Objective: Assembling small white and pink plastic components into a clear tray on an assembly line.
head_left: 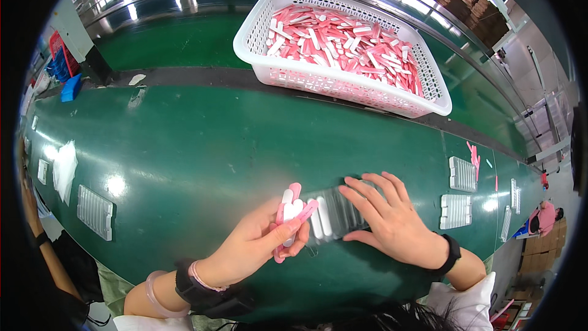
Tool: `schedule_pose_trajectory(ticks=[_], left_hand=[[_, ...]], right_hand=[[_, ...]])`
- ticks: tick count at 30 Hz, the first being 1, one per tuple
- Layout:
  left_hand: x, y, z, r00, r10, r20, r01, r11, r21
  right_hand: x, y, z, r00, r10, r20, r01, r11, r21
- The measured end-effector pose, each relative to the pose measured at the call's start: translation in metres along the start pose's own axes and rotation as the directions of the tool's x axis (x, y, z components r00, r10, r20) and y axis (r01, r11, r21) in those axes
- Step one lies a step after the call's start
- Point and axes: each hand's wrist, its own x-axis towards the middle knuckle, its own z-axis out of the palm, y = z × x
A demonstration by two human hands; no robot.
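Observation:
In front of me lies a clear plastic slotted tray (349, 211), slightly smeared by motion. A few white round-ended sticks (320, 217) rest in the slots at its left end. My left hand (260, 230) is closed round a loose bunch of flat pink and white sticks (294, 211), pointing different ways, beside that end. My right hand (389, 217) spans the tray's right part, fingers on the far side and thumb on the near side, holding it on the green table (184, 147).
Beyond the table's dark strip, a white perforated basket (343, 76) is filled with pink and white sticks. Similar clear trays lie at the right (456, 211) and left (95, 211). White sheets (64, 171) are at far left, near another person's arm (52, 257).

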Motion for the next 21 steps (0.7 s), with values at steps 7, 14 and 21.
schedule_pose_trajectory(ticks=[7,14,21], left_hand=[[-0.002,0.002,0.001,0.999,0.032,-0.030,-0.031,0.998,0.049],[0.002,0.003,0.000,0.992,-0.002,-0.127,-0.010,0.995,-0.096],[0.003,-0.001,-0.004,0.995,0.024,-0.094,-0.021,0.999,0.027]], right_hand=[[0.036,-0.024,0.000,0.925,0.352,0.145,-0.222,0.187,0.957],[0.037,0.003,0.008,0.914,0.008,-0.405,0.106,0.961,0.257],[0.017,-0.031,0.013,0.954,-0.208,-0.217,0.179,0.973,-0.147]])
